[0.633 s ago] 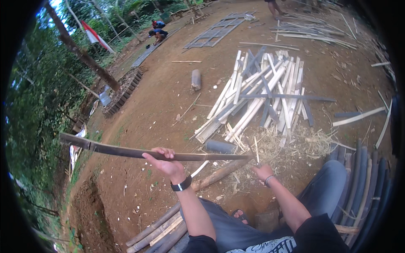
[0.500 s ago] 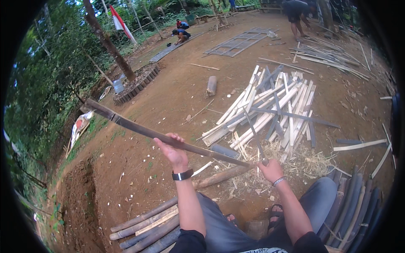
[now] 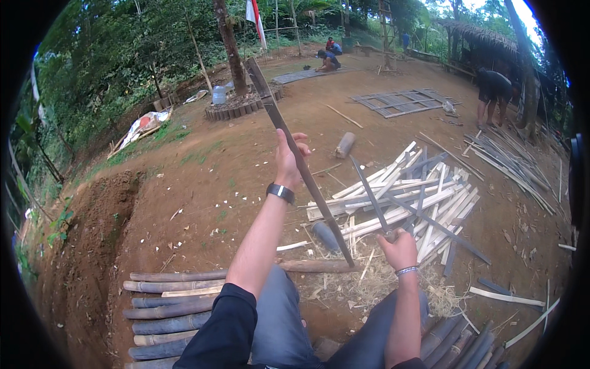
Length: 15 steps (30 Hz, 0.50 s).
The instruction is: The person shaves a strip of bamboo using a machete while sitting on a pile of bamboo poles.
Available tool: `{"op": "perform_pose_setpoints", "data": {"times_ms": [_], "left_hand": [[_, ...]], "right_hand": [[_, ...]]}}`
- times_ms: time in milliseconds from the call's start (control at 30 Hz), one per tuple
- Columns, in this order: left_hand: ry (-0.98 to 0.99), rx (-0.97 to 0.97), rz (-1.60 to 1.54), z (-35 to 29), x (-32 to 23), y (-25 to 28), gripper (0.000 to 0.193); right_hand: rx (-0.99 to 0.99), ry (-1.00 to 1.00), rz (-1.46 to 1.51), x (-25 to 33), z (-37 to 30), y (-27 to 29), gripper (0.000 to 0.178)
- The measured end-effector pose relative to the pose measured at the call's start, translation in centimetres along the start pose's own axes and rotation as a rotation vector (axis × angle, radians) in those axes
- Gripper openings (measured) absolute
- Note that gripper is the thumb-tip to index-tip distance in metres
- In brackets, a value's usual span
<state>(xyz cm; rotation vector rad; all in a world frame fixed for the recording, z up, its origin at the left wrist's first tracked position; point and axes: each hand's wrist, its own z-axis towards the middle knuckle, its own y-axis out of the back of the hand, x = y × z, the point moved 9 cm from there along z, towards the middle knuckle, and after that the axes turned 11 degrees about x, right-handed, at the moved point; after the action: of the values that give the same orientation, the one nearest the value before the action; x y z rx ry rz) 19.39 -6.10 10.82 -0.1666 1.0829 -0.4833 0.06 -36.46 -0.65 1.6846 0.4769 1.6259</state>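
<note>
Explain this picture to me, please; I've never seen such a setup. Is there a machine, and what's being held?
No machine is working here: these are a person's two bare hands. The camera sits on that person's head, looking down; its wide fisheye lens bends straight edges and leaves the dark round border.

The left hand holds a long, dark bamboo strip, slanting across the view. The right hand grips a long, narrow blade, pointing up and away.

On the bare earth lie a heap of pale and dark split strips, curly shavings and, at left, bamboo poles.
</note>
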Motion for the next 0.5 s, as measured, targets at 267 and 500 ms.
{"op": "perform_pose_setpoints", "data": {"times_ms": [267,500], "left_hand": [[0.035,0.069,0.053,2.0,-0.3,-2.3,0.062],[-0.047,0.108,0.027,2.5,-6.8,-7.6,0.060]], "right_hand": [[-0.036,0.030,0.059,-0.5,0.6,-1.0,0.030],[-0.089,0.058,0.090,-1.7,-0.4,1.2,0.029]]}}
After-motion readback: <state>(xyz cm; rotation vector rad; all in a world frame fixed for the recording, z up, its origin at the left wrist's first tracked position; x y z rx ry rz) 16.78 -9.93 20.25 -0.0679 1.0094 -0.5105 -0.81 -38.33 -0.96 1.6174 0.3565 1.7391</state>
